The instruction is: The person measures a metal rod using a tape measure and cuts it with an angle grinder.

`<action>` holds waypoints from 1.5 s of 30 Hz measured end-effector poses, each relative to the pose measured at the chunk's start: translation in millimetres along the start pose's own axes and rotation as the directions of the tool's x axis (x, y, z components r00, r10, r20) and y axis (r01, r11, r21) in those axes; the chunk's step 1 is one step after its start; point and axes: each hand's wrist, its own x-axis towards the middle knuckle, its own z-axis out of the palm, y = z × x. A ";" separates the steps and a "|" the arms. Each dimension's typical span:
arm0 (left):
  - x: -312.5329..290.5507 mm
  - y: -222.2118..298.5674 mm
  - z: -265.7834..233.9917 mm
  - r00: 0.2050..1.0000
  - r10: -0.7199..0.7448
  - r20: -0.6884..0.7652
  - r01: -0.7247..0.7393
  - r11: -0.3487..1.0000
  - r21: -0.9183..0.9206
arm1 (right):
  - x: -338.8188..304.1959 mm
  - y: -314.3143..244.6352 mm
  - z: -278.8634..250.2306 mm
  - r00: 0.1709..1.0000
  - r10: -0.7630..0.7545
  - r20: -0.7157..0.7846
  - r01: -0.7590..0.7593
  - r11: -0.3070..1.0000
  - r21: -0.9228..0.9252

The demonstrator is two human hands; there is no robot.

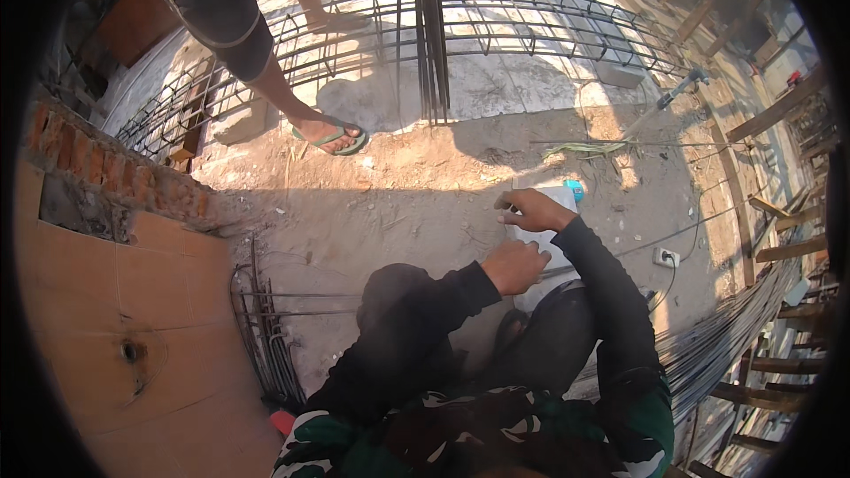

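Observation:
My left hand [518,267] is closed in front of my knees. A thin steel rod [633,248] comes out to the right from beside its fingers, and the hand appears to grip it. Farther out, my right hand [537,210] has its fingers bent and apart, with nothing visible between them. It hovers over or rests on a pale grey block [560,258]; contact is hard to tell. Just beyond the right hand is a small teal object [575,188], its kind unclear. Two rods [301,312] show left of my knee.
A co-worker's sandaled foot [335,136] stands ahead, by a long rebar cage [522,13] and upright bars [430,53]. Bundled rods [722,327] and timber [788,248] line the right. A white power socket [666,257] with a cable lies nearby. A tiled wall [150,319] bounds the left.

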 end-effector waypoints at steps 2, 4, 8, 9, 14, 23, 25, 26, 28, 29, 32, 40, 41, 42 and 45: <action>2.3 3.4 -4.0 0.999 -0.028 0.043 0.027 0.999 0.033 | -19.5 -12.3 -2.5 0.999 -0.019 -0.032 0.017 0.998 -0.067; 2.6 7.9 -9.5 0.996 -0.044 0.071 0.045 0.999 -0.012 | -38.1 -30.4 -5.4 0.984 -0.060 -0.168 0.045 0.995 -0.088; 6.8 12.7 -18.8 0.994 -0.046 0.100 0.050 0.998 -0.039 | -50.2 -22.6 -7.5 0.976 -0.079 -0.205 0.062 0.994 -0.089; 6.3 9.7 -20.0 0.994 -0.054 0.094 0.057 0.998 -0.028 | -50.6 -24.6 -9.7 0.985 -0.039 -0.171 0.021 0.994 -0.105; 9.0 15.5 -18.4 0.993 -0.064 0.102 0.054 0.994 0.098 | -56.5 -25.4 -13.0 0.977 -0.081 -0.196 0.061 0.993 -0.104; 16.1 16.3 19.2 0.973 -0.067 0.223 0.041 0.992 0.119 | -69.7 -27.4 -6.5 0.990 -0.085 -0.110 0.076 0.994 -0.082; 18.9 23.7 19.7 0.950 -0.109 0.291 0.076 0.990 0.122 | -75.9 -26.9 -5.0 0.986 -0.105 -0.126 0.096 0.993 -0.075; 19.9 24.3 20.2 0.948 -0.124 0.292 0.087 0.987 0.137 | -77.0 -28.7 -6.3 0.984 -0.119 -0.134 0.110 0.992 -0.069; 19.7 22.1 26.5 0.944 -0.149 0.296 0.106 0.982 0.155 | -79.3 -30.1 -5.1 0.980 -0.136 -0.142 0.130 0.990 -0.052; 21.1 19.1 28.0 0.955 -0.126 0.267 0.082 0.982 0.168 | -77.3 -27.6 -4.7 0.974 -0.156 -0.162 0.147 0.987 -0.064; 22.4 14.7 29.3 0.974 -0.064 0.218 0.032 0.989 0.145 | -77.3 -26.0 -3.7 0.970 -0.159 -0.182 0.149 0.987 -0.064; 10.4 51.0 14.1 0.977 -0.042 0.209 0.015 0.991 0.131 | -91.6 -43.1 -5.9 0.974 -0.170 -0.149 0.169 0.985 -0.021; 3.5 57.4 10.3 0.972 -0.042 0.232 0.019 0.995 0.103 | -92.2 -48.3 -4.4 0.971 -0.184 -0.150 0.184 0.983 -0.011; 3.0 62.7 5.4 0.968 -0.028 0.248 0.008 0.997 0.082 | -95.7 -48.6 -5.5 0.968 -0.192 -0.162 0.193 0.981 -0.013; 2.7 79.0 2.1 0.956 0.004 0.293 -0.025 0.998 0.065 | -105.0 -46.3 -4.5 0.960 -0.215 -0.177 0.213 0.977 -0.027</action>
